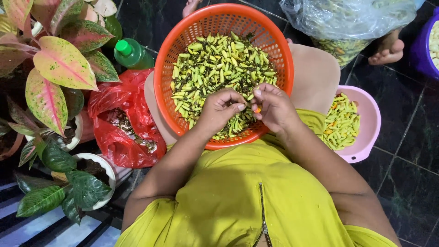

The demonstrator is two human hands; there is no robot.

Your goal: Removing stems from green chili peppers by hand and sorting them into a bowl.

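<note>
Small orange chili pepper pinched in right hand fingertips, over near rim of round orange perforated plastic basket. Left hand just beside it, fingers curled shut; what it grips cannot be made out. Basket heaped with pale green-yellow chilies, stems on: bulk appears unprocessed. Right of right hand, pink plastic bowl holds smaller lot of chilies. Left of left hand, red plastic bag with dark scraps, likely stems.

I see a yellow-green sleeveless top, metal zipper down the middle, both arms bare, no rings or bracelets visible.
</note>
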